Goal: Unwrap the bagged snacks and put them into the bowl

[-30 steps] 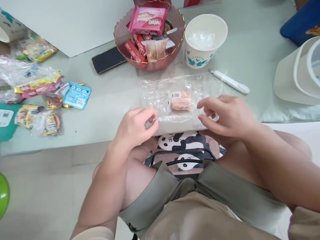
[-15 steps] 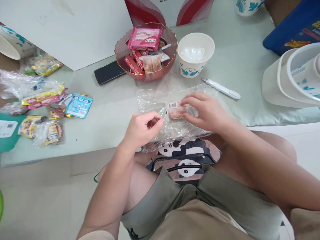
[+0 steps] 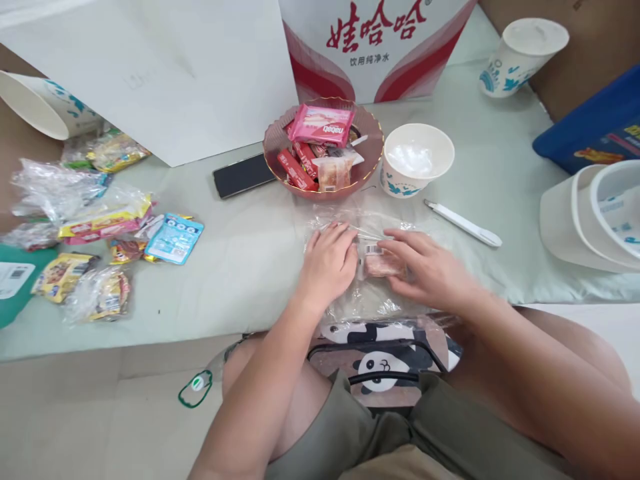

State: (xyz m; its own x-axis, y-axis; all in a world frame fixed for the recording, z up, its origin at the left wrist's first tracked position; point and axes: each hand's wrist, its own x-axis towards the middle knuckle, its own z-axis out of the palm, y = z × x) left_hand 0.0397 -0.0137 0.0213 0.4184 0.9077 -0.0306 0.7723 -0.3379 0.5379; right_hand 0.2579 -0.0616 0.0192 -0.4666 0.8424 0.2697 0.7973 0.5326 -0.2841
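A small wrapped snack (image 3: 383,265) with a barcode lies on a clear plastic bag (image 3: 357,303) spread flat at the table's front edge. My left hand (image 3: 331,263) rests on the bag just left of the snack, fingers stretched out and palm down. On the other side, my right hand (image 3: 425,270) has its fingers apart, with the tips over the snack's right part. Beyond the hands stand a pink scalloped bowl (image 3: 273,150) of wrapped snacks and a paper cup (image 3: 419,160) with clear plastic in it. A white utility knife (image 3: 464,224) lies to the right.
A black phone (image 3: 243,176) lies left of the bowl, before a large white carton (image 3: 165,73). Several snack packets, among them a blue one (image 3: 175,239), cover the left side. White plastic tubs (image 3: 565,223) and a blue container (image 3: 585,127) stand at the right.
The left hand has gone from curled fingers above the bag to lying flat on it. The right hand stays by the snack. The camera view has shifted, so everything sits lower and further right.
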